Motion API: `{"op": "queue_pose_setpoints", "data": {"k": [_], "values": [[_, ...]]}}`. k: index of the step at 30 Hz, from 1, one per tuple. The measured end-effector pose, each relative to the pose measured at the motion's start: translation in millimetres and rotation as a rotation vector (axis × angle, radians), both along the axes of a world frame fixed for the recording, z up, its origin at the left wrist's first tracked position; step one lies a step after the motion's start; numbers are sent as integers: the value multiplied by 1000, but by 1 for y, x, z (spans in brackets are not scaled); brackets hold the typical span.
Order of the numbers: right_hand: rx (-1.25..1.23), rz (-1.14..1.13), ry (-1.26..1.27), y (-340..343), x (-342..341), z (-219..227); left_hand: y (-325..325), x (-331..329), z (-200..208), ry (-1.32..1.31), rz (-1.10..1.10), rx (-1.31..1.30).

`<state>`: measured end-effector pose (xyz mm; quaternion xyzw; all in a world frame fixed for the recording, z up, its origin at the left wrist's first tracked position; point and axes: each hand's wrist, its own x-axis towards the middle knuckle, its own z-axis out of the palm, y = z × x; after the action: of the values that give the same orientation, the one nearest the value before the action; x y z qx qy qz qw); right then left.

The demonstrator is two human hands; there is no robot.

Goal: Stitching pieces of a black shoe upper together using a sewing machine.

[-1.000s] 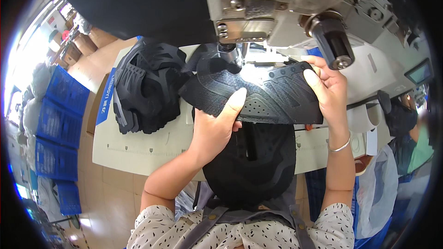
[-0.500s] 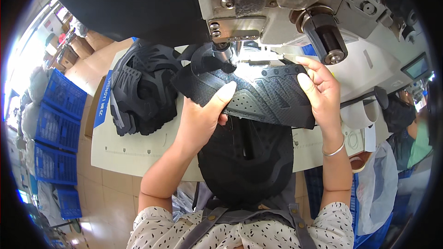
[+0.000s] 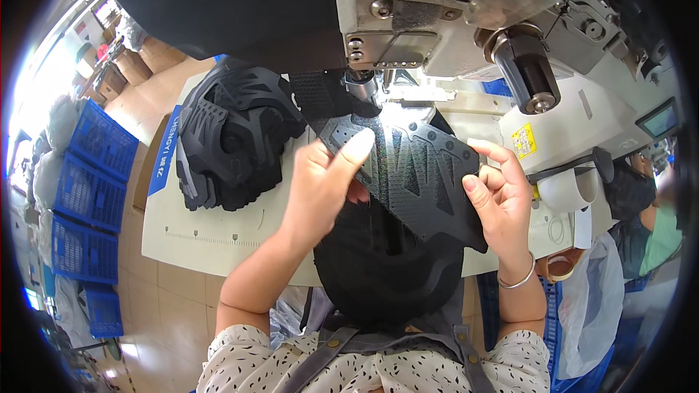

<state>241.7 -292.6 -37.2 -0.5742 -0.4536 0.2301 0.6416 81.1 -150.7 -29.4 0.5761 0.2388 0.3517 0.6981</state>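
A black shoe upper (image 3: 426, 182) with perforated and striped overlays lies tilted under the lit needle area of a sewing machine (image 3: 362, 89). My left hand (image 3: 320, 189) grips its left part, thumb on top and fingers underneath. At the upper's right edge my right hand (image 3: 504, 193) holds it between thumb and fingers. The needle itself is lost in the glare. Below, another dark shoe upper piece (image 3: 386, 284) hangs over the table's front edge toward my lap; whether it joins the held one I cannot tell.
A pile of black shoe uppers (image 3: 237, 145) sits on the pale table (image 3: 196, 236) at left. Blue crates (image 3: 87, 196) are stacked beyond it on the floor. A dark cylindrical machine part (image 3: 526, 73) hangs at upper right. A white plastic bag (image 3: 590, 291) is at the right.
The held upper has turned clockwise, its right end swinging down toward me. My right hand has moved slightly lower with it, and my left hand stays on its left part.
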Motion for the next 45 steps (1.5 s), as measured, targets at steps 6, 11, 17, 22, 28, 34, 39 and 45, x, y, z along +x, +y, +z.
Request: {"op": "queue_pose_setpoints", "data": {"k": [6, 11, 17, 22, 28, 34, 39, 45], "values": [[-47, 19, 12, -4, -4, -4, -27, -2, -4, 51, -140, -9], [-55, 41, 34, -3, -4, -1, -34, -3, -12, 4, -70, 86], [116, -306, -520, 62, 68, -16, -21, -14, -3, -105, -176, -248], [-81, 170, -2, 88, 115, -25, -13, -18, 0, -133, -198, -322], [-154, 282, 148, 32, 90, 21, 5, -34, 8, -54, -252, -268], [-23, 9, 191, -5, 24, 10, -14, -46, -7, -7, -114, -259], [76, -19, 159, -16, -6, -6, -40, -57, -11, 40, 0, -218], [109, -106, 265, -11, -15, -7, -27, -55, -12, 48, 119, 45]]}}
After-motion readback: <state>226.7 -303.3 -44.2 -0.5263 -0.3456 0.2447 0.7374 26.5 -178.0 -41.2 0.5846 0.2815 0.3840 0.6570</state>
